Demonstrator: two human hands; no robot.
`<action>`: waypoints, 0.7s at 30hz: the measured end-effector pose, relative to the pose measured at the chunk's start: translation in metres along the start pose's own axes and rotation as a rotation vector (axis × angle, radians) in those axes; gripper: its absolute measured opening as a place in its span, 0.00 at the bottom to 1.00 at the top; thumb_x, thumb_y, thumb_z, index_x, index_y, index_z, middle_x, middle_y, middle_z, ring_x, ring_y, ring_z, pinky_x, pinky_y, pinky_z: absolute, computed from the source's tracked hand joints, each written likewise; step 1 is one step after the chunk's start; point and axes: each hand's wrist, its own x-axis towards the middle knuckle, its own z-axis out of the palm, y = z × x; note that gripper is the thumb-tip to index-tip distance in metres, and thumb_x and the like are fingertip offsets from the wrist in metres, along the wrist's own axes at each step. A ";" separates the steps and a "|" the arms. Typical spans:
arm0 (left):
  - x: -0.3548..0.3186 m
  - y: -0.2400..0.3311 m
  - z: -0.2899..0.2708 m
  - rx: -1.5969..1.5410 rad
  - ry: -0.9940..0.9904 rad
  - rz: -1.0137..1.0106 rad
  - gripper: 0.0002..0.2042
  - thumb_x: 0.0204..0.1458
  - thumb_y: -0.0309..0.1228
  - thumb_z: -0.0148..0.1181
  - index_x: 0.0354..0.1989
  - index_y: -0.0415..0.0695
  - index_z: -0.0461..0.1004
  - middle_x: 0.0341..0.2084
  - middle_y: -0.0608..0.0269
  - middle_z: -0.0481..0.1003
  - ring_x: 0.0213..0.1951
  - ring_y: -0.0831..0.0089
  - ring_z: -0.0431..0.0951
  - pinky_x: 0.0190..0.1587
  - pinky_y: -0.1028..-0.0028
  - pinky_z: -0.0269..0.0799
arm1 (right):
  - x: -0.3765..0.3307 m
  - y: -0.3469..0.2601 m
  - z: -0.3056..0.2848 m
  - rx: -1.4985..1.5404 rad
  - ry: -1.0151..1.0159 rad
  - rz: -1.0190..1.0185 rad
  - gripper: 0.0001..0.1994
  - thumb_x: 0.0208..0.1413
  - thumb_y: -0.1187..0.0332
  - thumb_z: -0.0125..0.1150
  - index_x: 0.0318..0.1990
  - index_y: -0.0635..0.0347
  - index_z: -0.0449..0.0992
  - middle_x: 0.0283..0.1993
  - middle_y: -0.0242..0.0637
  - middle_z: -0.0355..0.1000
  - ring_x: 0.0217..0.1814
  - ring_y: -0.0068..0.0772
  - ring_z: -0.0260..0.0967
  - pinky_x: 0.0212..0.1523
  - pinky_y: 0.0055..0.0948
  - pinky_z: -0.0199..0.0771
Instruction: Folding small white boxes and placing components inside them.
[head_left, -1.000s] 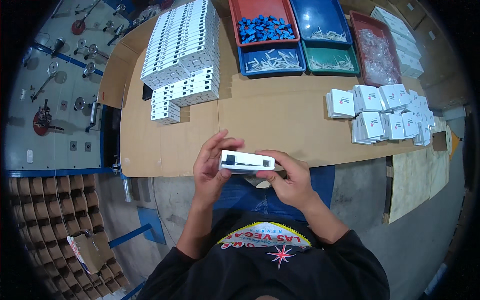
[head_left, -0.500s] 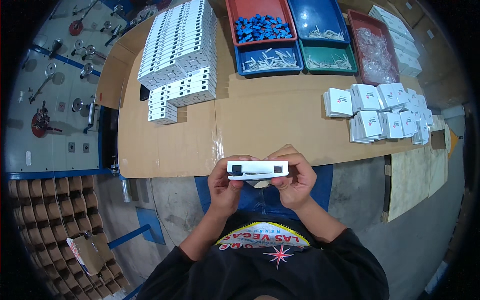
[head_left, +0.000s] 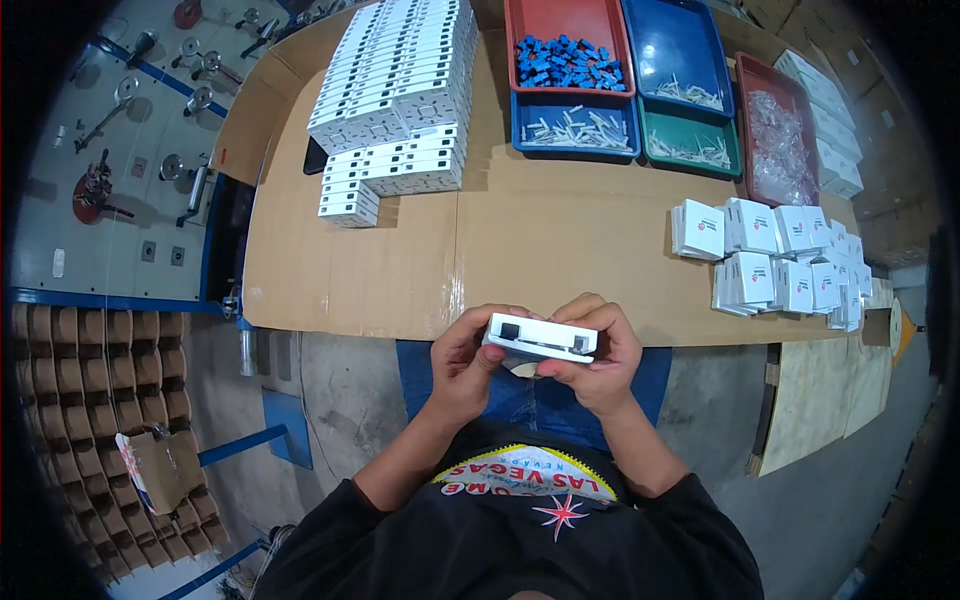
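Observation:
A shallow white plastic box [head_left: 541,339] is held edge-on in front of me, just off the table's near edge. Its side has a dark square opening near the left end and another opening near the right end. A thin gap shows between its two halves. My left hand [head_left: 462,368] is closed on the left end, thumb at the lower corner. On the right end my right hand [head_left: 610,362] grips with the thumb below and fingers above. The box tilts slightly, its right end lower.
Stacked white boxes [head_left: 395,100] stand at the table's left. Beyond are trays of blue connectors [head_left: 568,63], white sleeves [head_left: 577,129] and clear plastic bags [head_left: 778,145]. White packets [head_left: 752,226] lie at right. Cardboard [head_left: 400,270] covers the table; a partitioned carton [head_left: 90,390] is at lower left.
The box has tilted, its right end dropping, and its gap now shows more toward the right. My left thumb has shifted on its end. The whole view has moved slightly.

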 end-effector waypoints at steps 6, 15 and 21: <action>0.001 0.000 0.002 0.039 0.070 0.045 0.23 0.64 0.43 0.61 0.54 0.34 0.72 0.49 0.51 0.78 0.53 0.63 0.79 0.58 0.65 0.73 | 0.002 -0.002 0.002 0.029 -0.032 0.047 0.25 0.45 0.73 0.81 0.49 0.65 0.72 0.49 0.47 0.75 0.52 0.35 0.76 0.52 0.30 0.77; 0.002 -0.007 0.008 -0.031 0.052 0.053 0.19 0.63 0.41 0.62 0.51 0.37 0.71 0.47 0.49 0.77 0.53 0.59 0.77 0.58 0.60 0.71 | 0.003 -0.004 0.009 -0.088 0.045 -0.040 0.31 0.59 0.46 0.66 0.53 0.70 0.74 0.50 0.48 0.76 0.51 0.40 0.75 0.54 0.34 0.75; -0.005 -0.011 0.020 -0.101 0.027 0.022 0.19 0.63 0.40 0.62 0.53 0.38 0.72 0.49 0.52 0.77 0.54 0.60 0.78 0.58 0.63 0.73 | 0.000 0.000 -0.003 -0.427 0.050 -0.282 0.29 0.65 0.42 0.57 0.45 0.67 0.74 0.42 0.47 0.77 0.40 0.35 0.74 0.38 0.30 0.72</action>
